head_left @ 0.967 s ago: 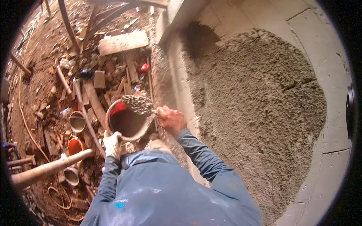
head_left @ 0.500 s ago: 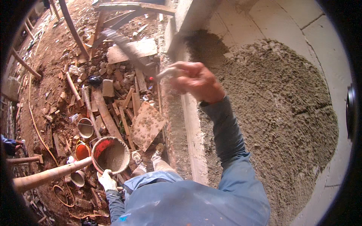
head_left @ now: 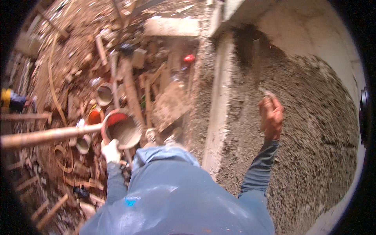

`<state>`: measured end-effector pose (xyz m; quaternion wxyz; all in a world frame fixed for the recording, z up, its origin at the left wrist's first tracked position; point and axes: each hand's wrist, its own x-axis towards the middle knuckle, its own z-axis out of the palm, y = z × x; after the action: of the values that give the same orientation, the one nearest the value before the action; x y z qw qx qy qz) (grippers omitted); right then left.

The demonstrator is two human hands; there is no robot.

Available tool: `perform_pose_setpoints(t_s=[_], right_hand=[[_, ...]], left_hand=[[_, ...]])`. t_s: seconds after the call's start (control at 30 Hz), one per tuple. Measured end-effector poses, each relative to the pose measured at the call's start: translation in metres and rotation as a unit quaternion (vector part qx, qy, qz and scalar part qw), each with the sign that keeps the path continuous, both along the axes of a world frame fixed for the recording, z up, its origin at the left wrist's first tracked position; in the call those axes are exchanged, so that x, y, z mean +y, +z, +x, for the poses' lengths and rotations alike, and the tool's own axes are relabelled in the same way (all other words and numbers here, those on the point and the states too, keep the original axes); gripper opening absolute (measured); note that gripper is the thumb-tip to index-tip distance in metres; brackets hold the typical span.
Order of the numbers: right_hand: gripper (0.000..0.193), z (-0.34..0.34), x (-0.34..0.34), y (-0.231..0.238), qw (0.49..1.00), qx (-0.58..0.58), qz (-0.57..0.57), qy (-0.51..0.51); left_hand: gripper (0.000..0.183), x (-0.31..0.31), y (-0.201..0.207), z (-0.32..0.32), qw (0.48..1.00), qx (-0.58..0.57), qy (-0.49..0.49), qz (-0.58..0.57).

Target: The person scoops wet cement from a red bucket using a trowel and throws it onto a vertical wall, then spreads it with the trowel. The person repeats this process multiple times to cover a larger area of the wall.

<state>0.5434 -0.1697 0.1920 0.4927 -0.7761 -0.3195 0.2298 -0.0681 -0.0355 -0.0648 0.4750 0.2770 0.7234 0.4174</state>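
My left hand (head_left: 111, 151), in a white glove, grips the near rim of a bucket (head_left: 105, 135) with a reddish inside. Grey wet mortar (head_left: 127, 134) lies in it. My bare right hand (head_left: 271, 114) is closed round the handle of a trowel, whose long thin blade (head_left: 256, 62) points away from me and is smeared by motion. It is over the wall (head_left: 313, 129), which is covered with rough grey mortar. Smooth pale panels (head_left: 313, 23) border the coated patch.
A pale ledge (head_left: 216, 105) runs along the wall's foot. To the left lie a mortar-spattered board (head_left: 172, 103), wooden scraps and more buckets (head_left: 104, 94). A thick pole (head_left: 51, 135) reaches in beside my bucket. Another person (head_left: 13, 100) shows at the far left edge.
My right hand has swung right with the trowel, from above the rubble side to over the mortared wall. My left hand still grips the bucket. The whole view has shifted.
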Motion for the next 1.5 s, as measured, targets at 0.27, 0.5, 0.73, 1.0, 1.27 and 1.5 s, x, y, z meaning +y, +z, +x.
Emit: perform_pose_setpoints(t_s=[0.27, 0.5, 0.73, 1.0, 1.27, 1.5], right_hand=[[0.036, -0.192, 0.092, -0.184, 0.842, -0.372, -0.205, 0.332], [0.036, -0.161, 0.123, -0.208, 0.815, -0.381, -0.272, 0.342], [0.045, -0.185, 0.074, -0.264, 0.883, -0.186, -0.16, 0.399], [0.045, -0.188, 0.079, -0.226, 0.84, -0.221, -0.337, 0.364], [0.021, -0.144, 0.12, -0.097, 0.865, -0.384, -0.103, 0.307], [0.029, -0.077, 0.187, 0.067, 0.816, -0.474, 0.177, 0.279]], left_hand=[[0.024, 0.058, 0.022, 0.106, 0.969, 0.052, -0.222, 0.099], [0.039, 0.066, 0.087, 0.183, 0.918, -0.065, -0.347, 0.178], [0.034, 0.05, 0.08, 0.19, 0.904, -0.01, -0.404, 0.138], [0.021, 0.054, 0.06, 0.175, 0.949, -0.094, -0.294, 0.064], [0.032, 0.054, 0.048, 0.17, 0.969, -0.201, -0.146, 0.005], [0.04, 0.052, -0.018, 0.092, 0.984, -0.165, -0.042, 0.041]])
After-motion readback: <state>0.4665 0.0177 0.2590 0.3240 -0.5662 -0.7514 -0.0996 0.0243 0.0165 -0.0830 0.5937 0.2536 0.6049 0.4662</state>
